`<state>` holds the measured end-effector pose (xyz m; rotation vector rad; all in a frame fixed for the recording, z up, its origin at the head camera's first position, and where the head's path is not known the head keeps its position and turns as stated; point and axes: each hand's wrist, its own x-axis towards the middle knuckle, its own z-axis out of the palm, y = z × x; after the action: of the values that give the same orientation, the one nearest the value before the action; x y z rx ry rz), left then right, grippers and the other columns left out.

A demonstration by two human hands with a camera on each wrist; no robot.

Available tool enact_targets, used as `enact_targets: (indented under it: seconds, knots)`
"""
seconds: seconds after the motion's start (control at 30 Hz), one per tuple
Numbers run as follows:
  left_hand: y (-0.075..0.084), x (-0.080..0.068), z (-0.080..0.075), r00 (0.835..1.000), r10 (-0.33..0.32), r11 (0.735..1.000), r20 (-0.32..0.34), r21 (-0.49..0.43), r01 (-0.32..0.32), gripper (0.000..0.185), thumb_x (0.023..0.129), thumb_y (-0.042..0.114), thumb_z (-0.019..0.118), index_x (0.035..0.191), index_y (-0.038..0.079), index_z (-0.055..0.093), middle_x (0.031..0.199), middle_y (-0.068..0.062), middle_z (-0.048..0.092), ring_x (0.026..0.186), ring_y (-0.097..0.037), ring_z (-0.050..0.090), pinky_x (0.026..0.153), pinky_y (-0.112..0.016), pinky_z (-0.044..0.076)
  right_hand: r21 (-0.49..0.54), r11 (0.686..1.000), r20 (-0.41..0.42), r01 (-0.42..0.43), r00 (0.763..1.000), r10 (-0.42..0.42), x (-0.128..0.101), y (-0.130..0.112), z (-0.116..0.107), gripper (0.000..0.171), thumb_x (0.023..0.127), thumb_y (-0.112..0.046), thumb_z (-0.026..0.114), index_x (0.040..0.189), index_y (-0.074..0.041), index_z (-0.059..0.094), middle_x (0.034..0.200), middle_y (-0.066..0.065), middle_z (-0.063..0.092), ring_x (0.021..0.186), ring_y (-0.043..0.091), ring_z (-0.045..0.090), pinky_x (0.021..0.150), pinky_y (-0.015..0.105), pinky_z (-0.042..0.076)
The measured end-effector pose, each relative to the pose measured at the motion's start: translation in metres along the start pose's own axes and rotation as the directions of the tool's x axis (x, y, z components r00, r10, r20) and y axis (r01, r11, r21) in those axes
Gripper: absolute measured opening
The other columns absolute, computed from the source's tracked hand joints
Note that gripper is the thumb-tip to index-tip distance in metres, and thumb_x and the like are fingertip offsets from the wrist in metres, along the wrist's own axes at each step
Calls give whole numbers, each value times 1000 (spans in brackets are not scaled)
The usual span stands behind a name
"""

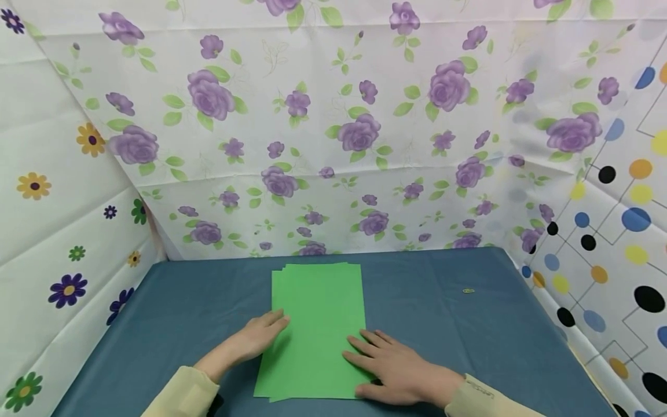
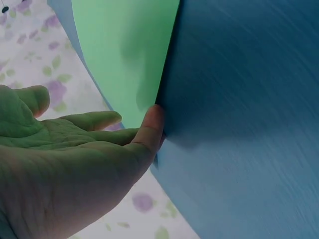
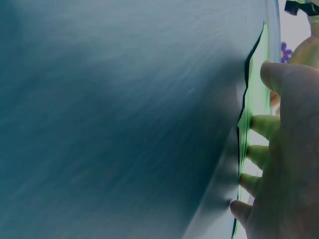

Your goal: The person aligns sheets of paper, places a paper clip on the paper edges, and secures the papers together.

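Note:
A small stack of green paper sheets (image 1: 318, 324) lies on the blue-covered table, its sheets slightly out of line at the top and bottom edges. My left hand (image 1: 259, 335) is at the left edge of the stack, fingers extended; in the left wrist view a fingertip (image 2: 153, 115) touches the side of the green paper (image 2: 124, 50). On the other side, my right hand (image 1: 393, 368) lies with spread, straight fingers over the lower right edge. The right wrist view shows these fingertips (image 3: 256, 154) resting on the layered edge of the green sheets (image 3: 258, 89).
A small yellow paper clip (image 1: 468, 291) lies on the blue tablecloth (image 1: 417, 307) to the right. Behind the table hangs a purple-flowered cloth (image 1: 312, 145); a flower-patterned cloth (image 1: 47, 231) hangs at left and a dotted one (image 1: 615, 249) at right.

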<state>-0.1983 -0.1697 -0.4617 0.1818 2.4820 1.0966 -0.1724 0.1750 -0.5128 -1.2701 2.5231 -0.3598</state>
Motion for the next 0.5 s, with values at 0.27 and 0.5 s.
enact_targets:
  seconds: [0.27,0.5]
  knots:
    - [15,11,23,999,50,997,19,55,-51,67,111,46,40,156,-3,37,160,-26,34,149,-52,17,118,-68,18,62,998,-49,-18,999,21,-37,13,1,63,107,-58,40,162,-30,31,169,2,23,153,36,21,118,64,23]
    - [30,16,37,994,91,993,58,71,-95,66,111,48,39,156,0,38,161,-25,33,149,-52,17,117,-69,17,47,998,-97,-40,994,44,-61,22,2,59,107,-56,43,160,-30,37,167,2,29,151,37,27,115,66,26]
